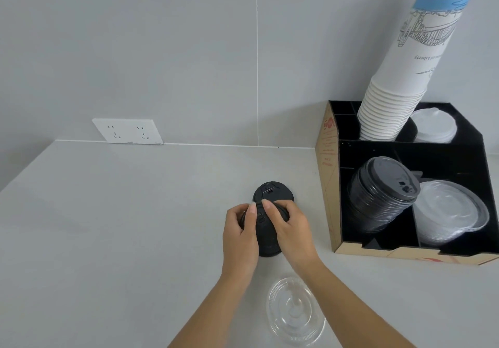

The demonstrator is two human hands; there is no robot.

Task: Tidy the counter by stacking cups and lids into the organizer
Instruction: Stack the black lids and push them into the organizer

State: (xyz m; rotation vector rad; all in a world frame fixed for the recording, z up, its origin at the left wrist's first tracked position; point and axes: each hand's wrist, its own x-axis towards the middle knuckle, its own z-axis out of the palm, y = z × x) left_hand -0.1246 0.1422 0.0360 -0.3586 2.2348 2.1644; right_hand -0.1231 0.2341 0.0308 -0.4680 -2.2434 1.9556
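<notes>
My left hand [240, 235] and my right hand [289, 226] both grip a black lid [266, 242] held over the counter. Another black lid [272, 189] lies flat on the counter just beyond my fingertips. A clear plastic lid [295, 312] rests on the counter between my forearms. To the right stands the cardboard organizer [328, 185] with black compartments. It holds a leaning stack of black lids [380, 193], clear lids [451, 210], white lids [434, 126] and a tall stack of white paper cups [405, 77].
The grey counter [121, 226] meets a grey tiled wall at the back. A white double socket plate [127, 131] sits on the wall at counter level, left of centre. The organizer's small rear-left compartments [343, 108] look dark.
</notes>
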